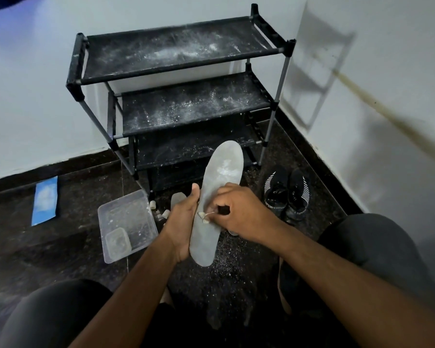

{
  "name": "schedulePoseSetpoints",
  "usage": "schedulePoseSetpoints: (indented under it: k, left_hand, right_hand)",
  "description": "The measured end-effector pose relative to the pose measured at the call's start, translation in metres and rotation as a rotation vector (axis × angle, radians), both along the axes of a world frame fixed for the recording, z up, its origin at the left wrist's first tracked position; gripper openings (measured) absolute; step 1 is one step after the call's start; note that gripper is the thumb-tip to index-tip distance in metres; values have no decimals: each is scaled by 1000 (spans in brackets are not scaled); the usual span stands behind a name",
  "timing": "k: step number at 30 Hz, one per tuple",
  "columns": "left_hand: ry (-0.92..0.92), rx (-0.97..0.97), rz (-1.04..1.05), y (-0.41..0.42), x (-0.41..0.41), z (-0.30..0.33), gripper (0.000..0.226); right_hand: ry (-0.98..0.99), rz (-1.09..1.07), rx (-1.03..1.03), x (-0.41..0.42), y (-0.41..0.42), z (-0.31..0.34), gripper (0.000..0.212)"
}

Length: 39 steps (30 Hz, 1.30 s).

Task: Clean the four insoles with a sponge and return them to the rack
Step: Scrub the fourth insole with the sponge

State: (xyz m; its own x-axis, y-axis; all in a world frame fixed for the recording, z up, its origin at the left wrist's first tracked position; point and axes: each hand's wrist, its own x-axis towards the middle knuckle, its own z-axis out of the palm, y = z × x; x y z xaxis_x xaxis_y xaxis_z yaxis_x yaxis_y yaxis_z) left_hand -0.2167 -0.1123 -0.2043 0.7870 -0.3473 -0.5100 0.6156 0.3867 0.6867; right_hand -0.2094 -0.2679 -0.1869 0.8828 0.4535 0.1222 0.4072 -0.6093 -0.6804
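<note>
A black rack (176, 59) with dusty fabric shelves stands in the corner against the white wall, its shelves speckled with white powder; on the dark floor to its left lies a clear plastic tub (126, 226), and to its right a pair of black shoes (286, 194); a grey insole (216, 197) is held up in front of the rack, toe end uppermost, white residue near the toe; the left hand (181, 222) grips its left edge, thumb raised along it; the right hand (241, 212) is curled, pinching a small whitish scrap (202, 217) against the insole's middle; whether that is a sponge cannot be told.
</note>
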Motion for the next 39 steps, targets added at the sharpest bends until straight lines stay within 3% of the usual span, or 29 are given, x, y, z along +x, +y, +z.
schedulePoseSetpoints:
  k: [8, 14, 18, 23, 28, 32, 36, 39]
  left_hand:
    - [-29, -82, -86, -7, -8, 9, 51]
    - [-12, -101, -84, -3, -4, 7, 49]
    - [9, -214, -166, -9, -6, 12, 50]
    - [-4, -100, -142, -5, -5, 2, 52]
    - [-6, -155, -216, -10, -8, 6, 53]
    - [-15, -164, -191, -9, -9, 5, 52]
    - [-17, -164, -218, -11, -8, 2, 54]
    - [-7, -139, -209, -10, -8, 2, 54]
  right_hand:
    - [-155, -332, -30, 12, -12, -1, 10]
    - [-139, -163, -68, 1, -2, -1, 11]
    - [-192, -436, 58, 11, -11, 2, 9]
    - [-71, -121, 13, -2, -1, -1, 7]
    - [-193, -462, 142, 13, -10, -1, 2]
    - [-182, -214, 111, 0, -1, -1, 6]
    - [-208, -460, 145, 13, -11, -1, 4]
    - [-197, -328, 145, 7, -5, 1, 4]
